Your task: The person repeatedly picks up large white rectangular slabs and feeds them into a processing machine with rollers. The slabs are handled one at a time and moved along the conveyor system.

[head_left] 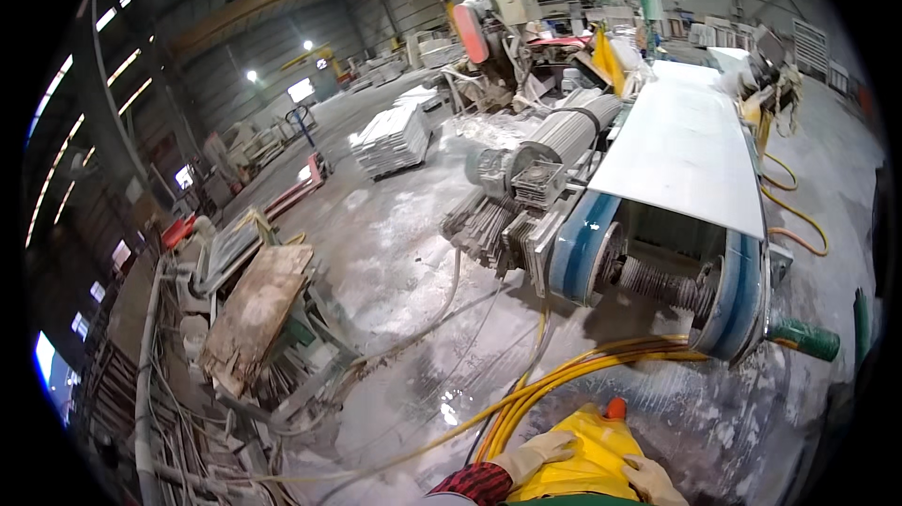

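My left hand (537, 451) in pale glove grips left edge of yellow plastic-wrapped bundle w/ orange cap (584, 454); right hand (650, 481) clamps its right side. Bundle sits just below yellow hose run (564, 376). Keep both grips firm, lift level.

Person, head view, lower edge. Left hand (537, 451): pale cream work glove, long cuff. Left sleeve (474, 484): red-and-black check. Right hand (650, 480): matching pale glove. Yellow apron (583, 468), glossy, creased.

Yellow plastic-wrapped bundle (584, 454) — orange-tipped, low, at frame's bottom edge.
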Available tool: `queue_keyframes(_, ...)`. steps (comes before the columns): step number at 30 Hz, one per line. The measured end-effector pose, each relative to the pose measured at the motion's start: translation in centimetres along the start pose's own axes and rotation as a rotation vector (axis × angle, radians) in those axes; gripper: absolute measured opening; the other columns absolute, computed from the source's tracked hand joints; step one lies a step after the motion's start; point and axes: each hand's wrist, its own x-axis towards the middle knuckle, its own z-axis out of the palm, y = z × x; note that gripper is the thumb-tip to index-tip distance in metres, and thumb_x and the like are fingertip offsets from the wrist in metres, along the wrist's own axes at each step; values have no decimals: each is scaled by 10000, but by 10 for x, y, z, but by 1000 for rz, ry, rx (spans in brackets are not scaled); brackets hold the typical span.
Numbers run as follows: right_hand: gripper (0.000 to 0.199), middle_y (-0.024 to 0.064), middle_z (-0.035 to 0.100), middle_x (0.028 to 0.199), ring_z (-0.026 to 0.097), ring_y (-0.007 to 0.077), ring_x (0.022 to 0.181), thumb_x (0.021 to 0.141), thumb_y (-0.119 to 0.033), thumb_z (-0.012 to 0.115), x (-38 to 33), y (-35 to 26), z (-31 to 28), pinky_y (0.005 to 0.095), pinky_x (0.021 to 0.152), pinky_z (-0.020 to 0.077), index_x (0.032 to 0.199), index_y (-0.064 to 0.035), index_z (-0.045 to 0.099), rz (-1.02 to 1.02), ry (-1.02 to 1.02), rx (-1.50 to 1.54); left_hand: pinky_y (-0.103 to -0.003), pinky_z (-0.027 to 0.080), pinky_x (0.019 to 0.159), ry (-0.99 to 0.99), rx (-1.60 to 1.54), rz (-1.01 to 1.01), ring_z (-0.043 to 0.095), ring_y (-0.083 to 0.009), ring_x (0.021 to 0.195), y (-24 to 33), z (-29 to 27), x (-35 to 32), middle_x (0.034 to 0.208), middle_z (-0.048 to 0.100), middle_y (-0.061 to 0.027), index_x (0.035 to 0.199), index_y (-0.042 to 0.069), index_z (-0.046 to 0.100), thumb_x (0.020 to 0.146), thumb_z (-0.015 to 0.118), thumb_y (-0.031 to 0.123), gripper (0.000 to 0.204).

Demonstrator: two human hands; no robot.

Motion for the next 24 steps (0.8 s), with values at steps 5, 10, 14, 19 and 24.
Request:
queue_keyframes(5, 566, 163, 705, 1315, 688, 261, 1145, 983, -404, 648, 70, -41, -13, 356, 965, 519, 1427, -54, 621, -82, -2, -61, -454, 475, 1066, 155, 12, 79, 586, -407, 1263, -49, -30, 35, 1350, 627, -229, 1385, 49, 596, 990, 596, 468, 575)
queue_keyframes(10, 593, 161, 690, 1361, 669, 274, 1216, 970, -424, 654, 119, -13, -65, 354, 1008, 505, 1443, -69, 614, -167, 132, -231, -451, 485, 1055, 151, -22, 90, 599, -403, 1251, -18, -56, 90, 1335, 643, -224, 1371, 50, 611, 991, 596, 460, 559)
queue_keyframes(14, 595, 177, 673, 1387, 646, 297, 1265, 963, -419, 659, 105, -24, -75, 369, 1046, 490, 1448, -79, 609, -182, 149, -271, -447, 486, 1059, 111, -39, 26, 600, -400, 1260, -1, -63, 96, 1348, 642, -216, 1370, 56, 616, 991, 600, 454, 550)
queue_keyframes(19, 575, 203, 653, 1405, 618, 331, 1308, 960, -423, 654, 104, -23, -77, 386, 1083, 477, 1434, -100, 624, -158, 131, -208, -445, 488, 1058, 138, -44, 47, 602, -399, 1263, -6, -60, 97, 1355, 641, -213, 1374, 61, 616, 992, 605, 452, 546)
queue_keyframes(24, 559, 182, 659, 1407, 629, 312, 1291, 970, -421, 666, 109, -22, -78, 374, 1072, 478, 1434, -111, 627, -166, 152, -257, -443, 491, 1056, 193, -45, 107, 605, -399, 1261, -9, -58, 100, 1358, 641, -210, 1377, 65, 615, 992, 610, 450, 545)
